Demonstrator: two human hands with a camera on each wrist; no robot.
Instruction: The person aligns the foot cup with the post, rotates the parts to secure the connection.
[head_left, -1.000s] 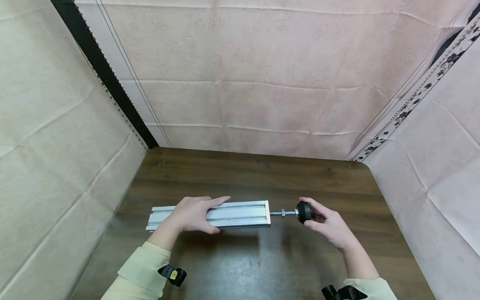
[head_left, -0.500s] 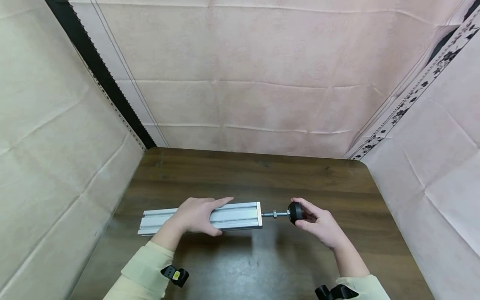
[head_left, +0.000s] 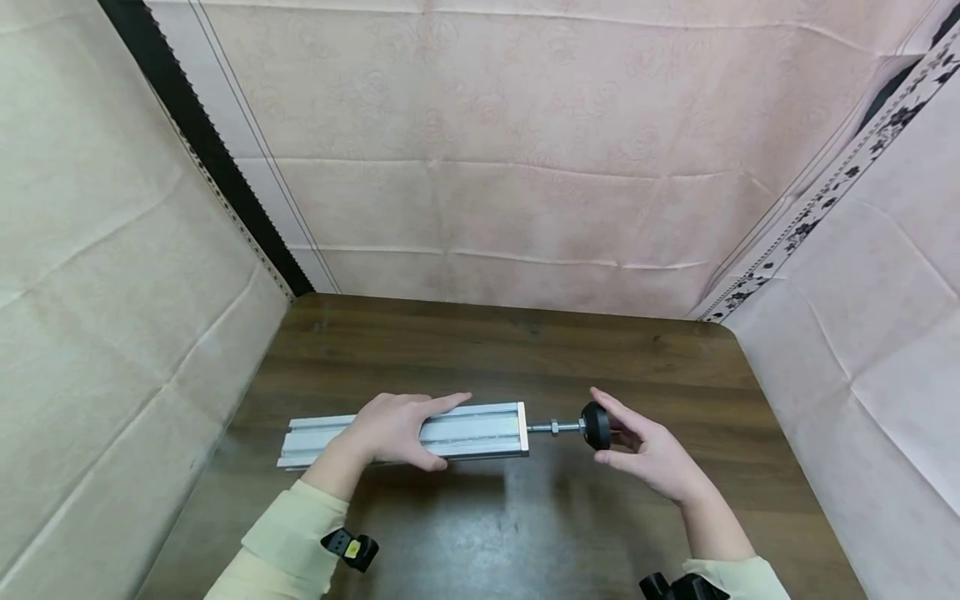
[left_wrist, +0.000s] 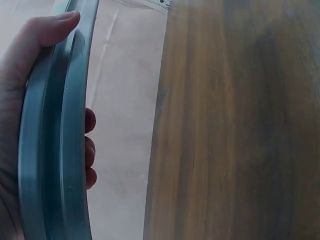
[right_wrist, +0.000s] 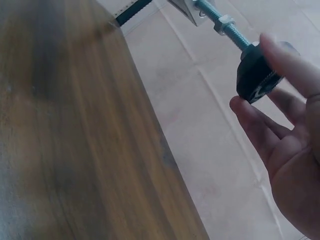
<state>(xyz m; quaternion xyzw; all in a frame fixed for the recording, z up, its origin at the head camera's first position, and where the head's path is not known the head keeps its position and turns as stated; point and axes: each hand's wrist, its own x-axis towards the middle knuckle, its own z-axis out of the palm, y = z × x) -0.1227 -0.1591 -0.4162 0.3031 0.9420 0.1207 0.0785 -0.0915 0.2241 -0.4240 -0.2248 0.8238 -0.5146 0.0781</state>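
Note:
My left hand grips a long silver aluminium profile from above, thumb on the near side. In the left wrist view, fingertips curl round the grooved bar. A threaded rod with a nut sticks out of the end plate on the bar's right. On the rod's tip sits a black levelling foot. My right hand is spread around that foot, index finger above its edge and thumb below, so the hold looks loose. The right wrist view shows the black foot between the thumb and fingers.
The bar is held above a brown wooden table. Pale creased cloth hangs beyond the back edge and along both sides. Black camera mounts are strapped to both wrists.
The bar and both hands have shifted a little left since a second ago. My right hand's fingers have spread away from the foot's rim, where they pinched it before.

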